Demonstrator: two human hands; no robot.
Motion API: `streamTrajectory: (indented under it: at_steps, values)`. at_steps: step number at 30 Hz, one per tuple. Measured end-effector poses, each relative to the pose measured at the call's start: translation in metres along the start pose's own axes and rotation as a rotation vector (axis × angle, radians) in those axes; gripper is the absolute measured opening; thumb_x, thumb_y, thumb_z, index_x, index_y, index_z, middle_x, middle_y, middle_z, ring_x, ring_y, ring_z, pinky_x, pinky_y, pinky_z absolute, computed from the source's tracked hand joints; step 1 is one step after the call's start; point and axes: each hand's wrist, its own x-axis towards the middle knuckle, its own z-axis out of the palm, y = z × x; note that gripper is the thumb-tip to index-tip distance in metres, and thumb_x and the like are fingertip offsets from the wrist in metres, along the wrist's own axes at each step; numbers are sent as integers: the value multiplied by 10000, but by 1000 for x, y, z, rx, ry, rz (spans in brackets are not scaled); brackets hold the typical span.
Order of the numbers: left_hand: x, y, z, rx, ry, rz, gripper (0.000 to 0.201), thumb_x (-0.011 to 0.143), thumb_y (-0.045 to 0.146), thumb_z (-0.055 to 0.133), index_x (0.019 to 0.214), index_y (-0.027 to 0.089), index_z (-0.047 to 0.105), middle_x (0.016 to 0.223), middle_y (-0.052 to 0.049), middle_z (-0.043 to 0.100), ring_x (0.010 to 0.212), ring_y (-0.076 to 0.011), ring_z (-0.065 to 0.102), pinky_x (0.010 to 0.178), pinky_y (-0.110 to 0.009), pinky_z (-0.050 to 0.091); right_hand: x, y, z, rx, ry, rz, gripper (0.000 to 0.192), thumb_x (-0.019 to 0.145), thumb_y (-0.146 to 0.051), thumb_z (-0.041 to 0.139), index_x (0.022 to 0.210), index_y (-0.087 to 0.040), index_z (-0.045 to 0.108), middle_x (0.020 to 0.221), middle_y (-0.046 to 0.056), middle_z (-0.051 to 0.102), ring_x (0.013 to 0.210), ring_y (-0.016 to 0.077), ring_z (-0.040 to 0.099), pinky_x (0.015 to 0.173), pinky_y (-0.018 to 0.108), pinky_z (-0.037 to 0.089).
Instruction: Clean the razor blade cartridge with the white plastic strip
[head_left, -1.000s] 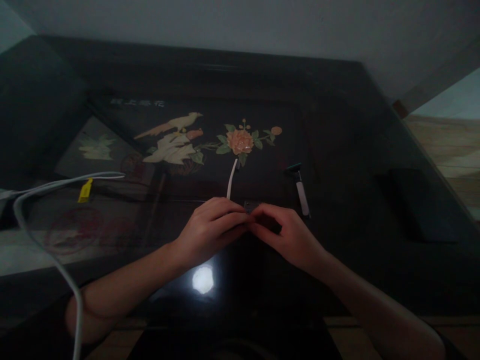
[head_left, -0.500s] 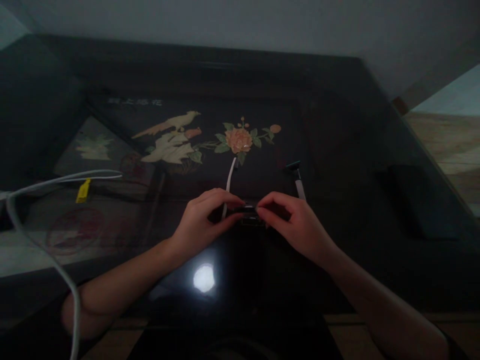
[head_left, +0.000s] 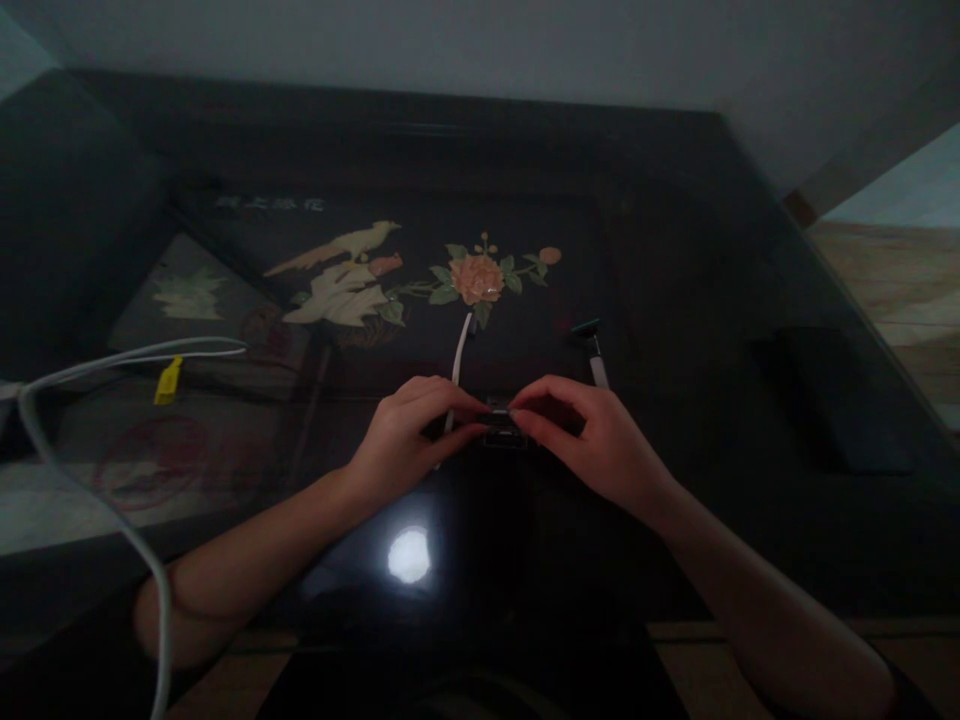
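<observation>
My left hand [head_left: 401, 435] and right hand [head_left: 592, 440] pinch a small dark part [head_left: 501, 425] between their fingertips, just above the bench [head_left: 675, 250], toward its near edge. A razor [head_left: 592, 350] lies just behind my right hand, and a white stick [head_left: 459, 362] lies behind my left.

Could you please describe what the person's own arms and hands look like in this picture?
Both forearms are bare up to about the elbow. The left hand and right hand wear no gloves, and no rings, watch or bracelet can be made out in the dim light. A dark edge near the right elbow might be a sleeve.
</observation>
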Motion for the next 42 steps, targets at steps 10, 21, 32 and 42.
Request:
streamTrajectory:
  at_steps: [10, 21, 32, 42]
  values:
    - [0, 0, 2, -1, -47, 81, 57, 902, 215, 646, 924, 168, 669, 776, -17, 718, 732, -150, 666, 707, -274, 488, 2, 3, 6, -65, -16, -73, 54, 843, -153, 670, 792, -172, 672, 753, 9, 674, 701, 148, 601, 631, 269, 445]
    - [-1, 3, 5, 17, -85, -18, 232, 871, 126, 604, 1098, 168, 628, 1072, -89, 675, 1028, -213, 618, 906, -359, 483, 8, 20, 5, -268, 124, -159, 89, 848, -111, 662, 795, -182, 651, 776, 24, 622, 767, 179, 585, 691, 301, 448]
    - [-4, -2, 9, 150, -209, -43, 529, 797, 256, 745, 1270, 224, 510, 1266, -119, 618, 1200, -288, 552, 1041, -486, 337, 7, 21, 10, -374, 78, -191, 105, 854, -125, 648, 783, -203, 649, 837, 41, 612, 862, 212, 575, 784, 363, 447]
    - [-4, -3, 11, 168, -237, -59, 479, 833, 280, 709, 1265, 214, 512, 1207, -100, 653, 1171, -273, 563, 1052, -480, 321, 7, 21, 15, -388, 96, -177, 94, 845, -115, 663, 780, -183, 655, 845, 54, 603, 883, 222, 562, 783, 367, 452]
